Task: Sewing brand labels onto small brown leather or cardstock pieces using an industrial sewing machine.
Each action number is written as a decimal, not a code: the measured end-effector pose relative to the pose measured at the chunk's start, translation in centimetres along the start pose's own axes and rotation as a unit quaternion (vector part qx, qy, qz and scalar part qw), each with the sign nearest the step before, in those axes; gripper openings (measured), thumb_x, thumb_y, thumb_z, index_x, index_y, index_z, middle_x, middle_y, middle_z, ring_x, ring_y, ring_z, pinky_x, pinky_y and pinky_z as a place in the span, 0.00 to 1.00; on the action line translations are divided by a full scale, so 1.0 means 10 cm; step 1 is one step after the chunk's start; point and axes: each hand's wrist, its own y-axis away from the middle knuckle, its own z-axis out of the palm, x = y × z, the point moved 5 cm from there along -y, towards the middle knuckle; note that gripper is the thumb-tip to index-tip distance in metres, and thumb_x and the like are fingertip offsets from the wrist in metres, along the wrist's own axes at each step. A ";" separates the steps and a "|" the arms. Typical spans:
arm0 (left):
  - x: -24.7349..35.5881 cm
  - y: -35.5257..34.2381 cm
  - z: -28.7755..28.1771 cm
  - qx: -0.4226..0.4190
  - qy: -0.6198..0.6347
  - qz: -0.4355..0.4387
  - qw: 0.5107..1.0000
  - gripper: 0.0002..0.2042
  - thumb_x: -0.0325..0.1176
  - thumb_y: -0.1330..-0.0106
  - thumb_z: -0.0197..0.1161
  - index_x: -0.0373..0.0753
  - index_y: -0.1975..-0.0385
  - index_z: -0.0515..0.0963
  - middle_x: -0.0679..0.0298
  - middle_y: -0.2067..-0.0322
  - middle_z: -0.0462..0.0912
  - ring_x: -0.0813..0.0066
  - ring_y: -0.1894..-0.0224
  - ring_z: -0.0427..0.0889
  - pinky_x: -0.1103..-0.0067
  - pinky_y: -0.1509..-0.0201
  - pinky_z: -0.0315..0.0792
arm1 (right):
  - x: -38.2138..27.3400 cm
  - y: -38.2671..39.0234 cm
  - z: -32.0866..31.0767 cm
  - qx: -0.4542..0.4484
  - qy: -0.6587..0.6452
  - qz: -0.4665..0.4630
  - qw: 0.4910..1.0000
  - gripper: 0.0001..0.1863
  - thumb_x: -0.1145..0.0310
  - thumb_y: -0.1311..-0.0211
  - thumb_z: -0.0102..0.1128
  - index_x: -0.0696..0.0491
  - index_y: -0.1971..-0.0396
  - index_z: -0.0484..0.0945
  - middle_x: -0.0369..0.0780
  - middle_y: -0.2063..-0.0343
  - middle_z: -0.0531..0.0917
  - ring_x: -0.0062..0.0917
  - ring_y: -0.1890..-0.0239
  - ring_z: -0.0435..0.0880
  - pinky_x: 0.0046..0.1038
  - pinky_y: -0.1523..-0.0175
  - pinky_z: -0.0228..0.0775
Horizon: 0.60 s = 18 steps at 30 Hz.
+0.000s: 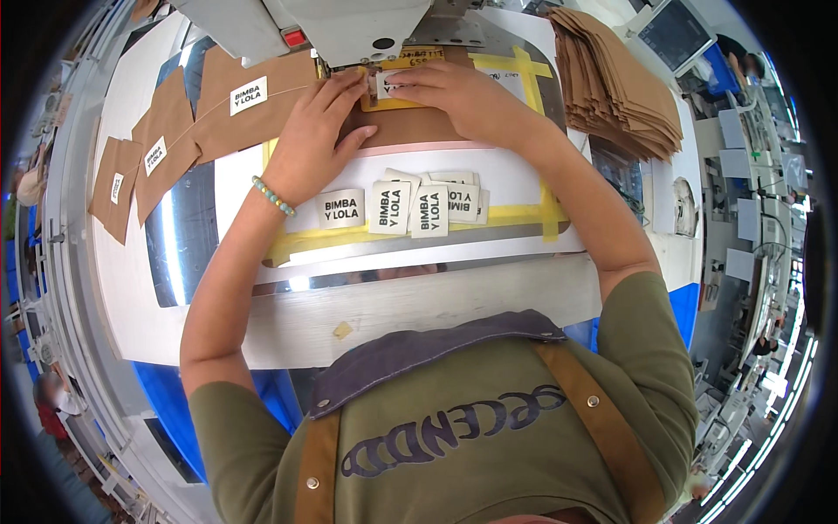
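Observation:
A white fabric label [384,85] lies in the opening of a yellow template [393,103], on a brown fabric piece [415,129] under the sewing machine's head [358,31]. My left hand [325,131] reaches to the label's left edge, fingers stretched forward and thumb held apart. From the other side, my right hand [476,100] rests its extended fingers over the template and the label's right part. Both hands hide some of the template. Closer to me, several loose white labels [429,210] lie in an overlapping heap, with a single label [341,209] at its left.
Brown pieces with labels [223,109] trail off to the left, joined by thread. A tall stack of brown pieces [611,83] stands at the right, beside a control screen [672,35]. Yellow tape [515,218] borders the white work plate. A scrap [342,330] lies near the table's front edge.

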 end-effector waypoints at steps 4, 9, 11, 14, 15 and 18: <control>-0.07 0.02 -0.06 -0.021 -0.060 0.024 0.998 0.26 0.33 0.32 0.72 0.31 0.35 0.77 0.55 0.29 0.76 0.52 0.30 0.72 0.63 0.23 0.68 | 0.05 -0.06 0.01 -0.032 0.018 0.025 0.999 0.28 0.80 0.34 0.54 0.49 0.35 0.81 0.36 0.30 0.79 0.36 0.29 0.74 0.37 0.24 0.69; -0.04 0.00 -0.08 -0.046 -0.094 0.023 0.994 0.27 0.33 0.32 0.72 0.31 0.35 0.77 0.57 0.29 0.76 0.52 0.30 0.73 0.63 0.24 0.69 | 0.02 -0.08 0.00 -0.018 0.027 0.021 0.999 0.26 0.82 0.33 0.53 0.48 0.38 0.85 0.33 0.31 0.80 0.32 0.28 0.74 0.34 0.28 0.75; -0.03 0.01 -0.10 -0.054 -0.096 0.020 0.994 0.27 0.33 0.32 0.72 0.31 0.35 0.77 0.57 0.29 0.76 0.52 0.30 0.73 0.63 0.24 0.69 | 0.00 -0.10 -0.01 -0.034 0.021 0.019 0.999 0.25 0.79 0.31 0.51 0.49 0.38 0.85 0.35 0.32 0.81 0.33 0.28 0.74 0.35 0.27 0.74; -0.01 0.00 -0.11 -0.056 -0.094 0.022 0.994 0.27 0.33 0.33 0.72 0.31 0.35 0.77 0.57 0.29 0.76 0.52 0.30 0.73 0.63 0.24 0.69 | 0.00 -0.10 0.00 -0.049 0.032 0.040 0.997 0.24 0.77 0.30 0.51 0.50 0.38 0.85 0.36 0.31 0.81 0.33 0.28 0.74 0.35 0.26 0.72; 0.00 -0.01 -0.10 -0.052 -0.088 0.027 0.994 0.27 0.33 0.33 0.72 0.32 0.35 0.77 0.57 0.29 0.76 0.52 0.30 0.73 0.63 0.24 0.69 | 0.00 -0.09 0.00 -0.048 0.033 0.039 0.998 0.24 0.77 0.30 0.51 0.50 0.38 0.85 0.36 0.31 0.81 0.33 0.28 0.74 0.35 0.26 0.72; -0.02 0.00 -0.10 -0.054 -0.102 0.029 0.993 0.27 0.33 0.33 0.72 0.32 0.34 0.78 0.56 0.29 0.76 0.52 0.30 0.73 0.62 0.25 0.69 | 0.00 -0.08 -0.01 -0.036 0.024 0.030 0.999 0.24 0.76 0.31 0.51 0.51 0.39 0.85 0.36 0.32 0.81 0.34 0.28 0.74 0.35 0.25 0.71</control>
